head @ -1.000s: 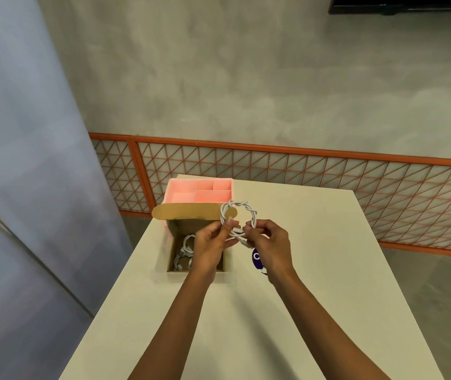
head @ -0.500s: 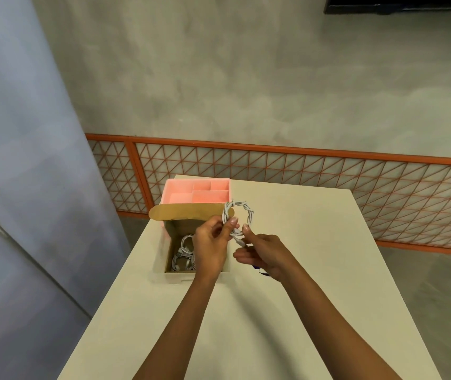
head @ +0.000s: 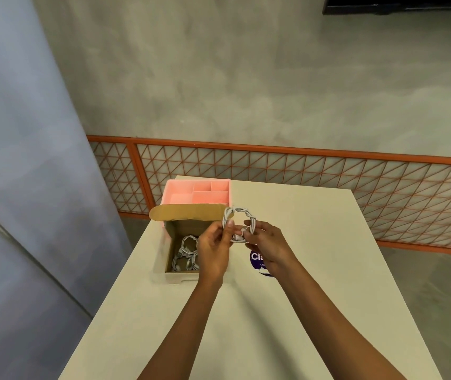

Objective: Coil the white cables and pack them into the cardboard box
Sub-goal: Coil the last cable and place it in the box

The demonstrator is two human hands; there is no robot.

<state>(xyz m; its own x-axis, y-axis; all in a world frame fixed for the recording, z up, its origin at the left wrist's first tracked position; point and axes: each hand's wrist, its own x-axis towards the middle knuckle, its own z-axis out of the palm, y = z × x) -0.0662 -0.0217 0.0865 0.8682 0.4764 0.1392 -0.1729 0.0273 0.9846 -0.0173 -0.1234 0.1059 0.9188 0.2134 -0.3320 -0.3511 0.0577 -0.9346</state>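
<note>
A white cable wound into a small ring is held upright above the table, just right of the cardboard box. My left hand pinches the ring's left side. On the ring's right side, my right hand grips it and the loose cable end at the bottom. The box stands open with its flap folded back, and several coiled white cables lie inside it. My left hand hides the box's right wall.
A pink compartment tray stands right behind the box at the table's far left. A purple round sticker lies on the cream table under my right wrist. An orange lattice railing runs behind the table.
My right hand has shifted from under the ring up to its right side, working the cable end around the coil. The left hand keeps its pinch, and the ring stays about where it was.
</note>
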